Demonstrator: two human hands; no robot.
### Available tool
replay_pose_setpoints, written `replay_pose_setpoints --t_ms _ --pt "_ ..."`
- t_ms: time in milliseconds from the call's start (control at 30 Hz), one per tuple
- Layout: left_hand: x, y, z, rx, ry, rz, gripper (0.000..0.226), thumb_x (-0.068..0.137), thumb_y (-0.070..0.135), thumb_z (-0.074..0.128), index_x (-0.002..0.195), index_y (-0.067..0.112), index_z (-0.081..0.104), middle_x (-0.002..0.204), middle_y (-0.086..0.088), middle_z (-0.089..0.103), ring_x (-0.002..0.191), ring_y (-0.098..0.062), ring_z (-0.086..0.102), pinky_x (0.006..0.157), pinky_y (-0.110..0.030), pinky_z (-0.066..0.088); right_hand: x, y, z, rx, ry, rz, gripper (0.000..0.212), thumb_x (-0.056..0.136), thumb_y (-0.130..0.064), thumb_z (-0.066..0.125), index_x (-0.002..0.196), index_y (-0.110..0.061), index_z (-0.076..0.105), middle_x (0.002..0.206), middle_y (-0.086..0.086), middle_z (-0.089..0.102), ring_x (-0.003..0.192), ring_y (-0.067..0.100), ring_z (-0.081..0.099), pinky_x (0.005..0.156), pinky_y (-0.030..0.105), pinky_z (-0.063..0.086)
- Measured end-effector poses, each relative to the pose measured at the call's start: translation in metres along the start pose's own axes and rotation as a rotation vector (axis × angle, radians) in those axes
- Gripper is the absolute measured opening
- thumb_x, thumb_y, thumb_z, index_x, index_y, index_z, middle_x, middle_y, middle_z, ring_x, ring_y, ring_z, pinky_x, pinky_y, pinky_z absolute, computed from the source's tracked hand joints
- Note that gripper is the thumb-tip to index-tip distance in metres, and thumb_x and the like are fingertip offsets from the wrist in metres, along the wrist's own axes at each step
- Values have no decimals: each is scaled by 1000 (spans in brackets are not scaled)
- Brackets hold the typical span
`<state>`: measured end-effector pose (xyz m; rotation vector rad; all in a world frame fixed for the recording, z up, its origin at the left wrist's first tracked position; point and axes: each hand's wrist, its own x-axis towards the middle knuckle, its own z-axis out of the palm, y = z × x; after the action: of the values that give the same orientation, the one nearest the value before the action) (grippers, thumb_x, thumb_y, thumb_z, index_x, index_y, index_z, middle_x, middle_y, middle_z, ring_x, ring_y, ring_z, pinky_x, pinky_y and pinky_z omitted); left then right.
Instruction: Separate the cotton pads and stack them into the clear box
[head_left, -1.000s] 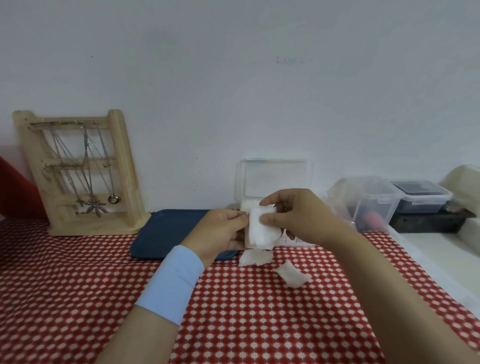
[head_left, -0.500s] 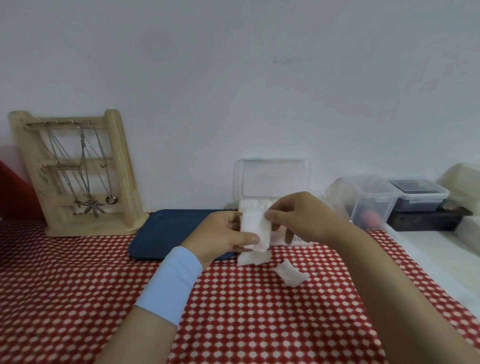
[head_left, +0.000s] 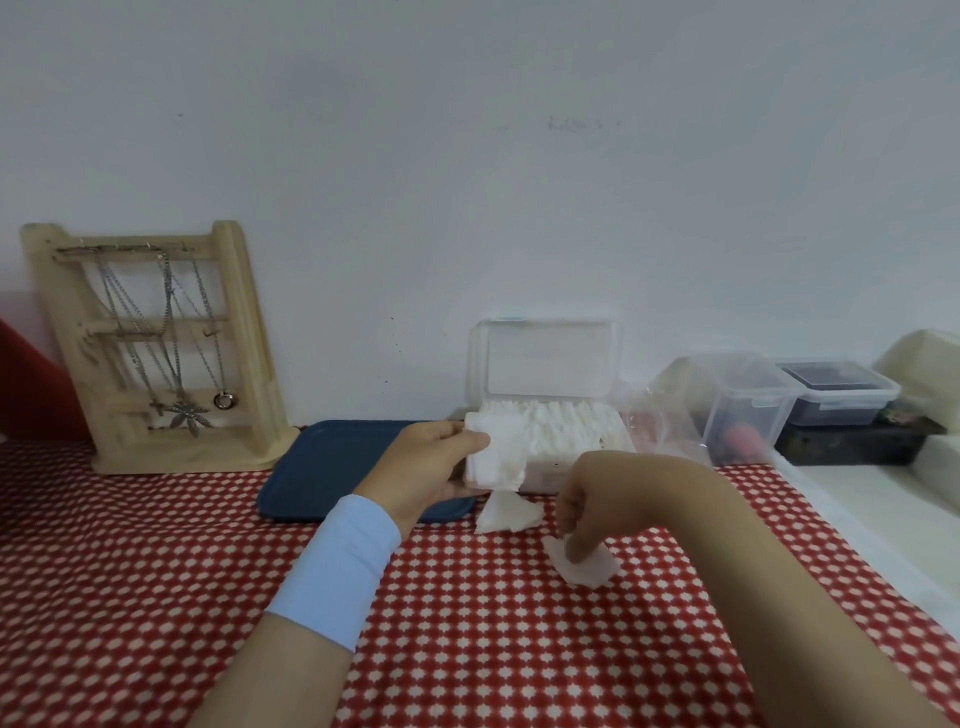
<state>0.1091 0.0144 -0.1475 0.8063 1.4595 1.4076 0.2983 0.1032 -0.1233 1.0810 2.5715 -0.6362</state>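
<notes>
A loose cotton pad (head_left: 589, 574) lies crumpled on the checked tablecloth (head_left: 467, 623). The right hand (head_left: 597, 499) is down on it, curled fingertips pinching its upper edge. The clear box (head_left: 550, 475), lid up and already full of pads, sits beyond that hand and slightly left, so I'd guess the pad must travel that way. The left hand (head_left: 421, 467) grips a clump of pads (head_left: 493, 460) just before the box's left end. A second loose pad (head_left: 506, 514) lies between the hands.
</notes>
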Motion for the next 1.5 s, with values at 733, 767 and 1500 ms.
replay_pose_setpoints --t_ms 733,767,1500 --pt "-5 -2 11 38 -161 18 24 102 17 58 119 4 70 109 -13 77 102 -27 74 85 -38 62 3 -11 -14 716 587 -175 22 76 -15 88 91 -18 72 75 -1 67 44 3 55 46 17 46" --pt "-5 -1 10 37 -169 14 25 102 16 58 120 4 69 110 -13 77 103 -28 74 87 -39 61 5 -10 -13 668 610 -162 23 75 -18 89 91 -22 72 79 -2 68 47 1 57 48 15 46" --pt "-12 16 26 409 -83 164 58 77 17 86 125 30 55 107 1 74 94 -14 74 84 -30 60 -11 15 -30 747 408 -167 17 93 -21 71 106 -9 73 96 6 78 88 21 76 84 42 62"
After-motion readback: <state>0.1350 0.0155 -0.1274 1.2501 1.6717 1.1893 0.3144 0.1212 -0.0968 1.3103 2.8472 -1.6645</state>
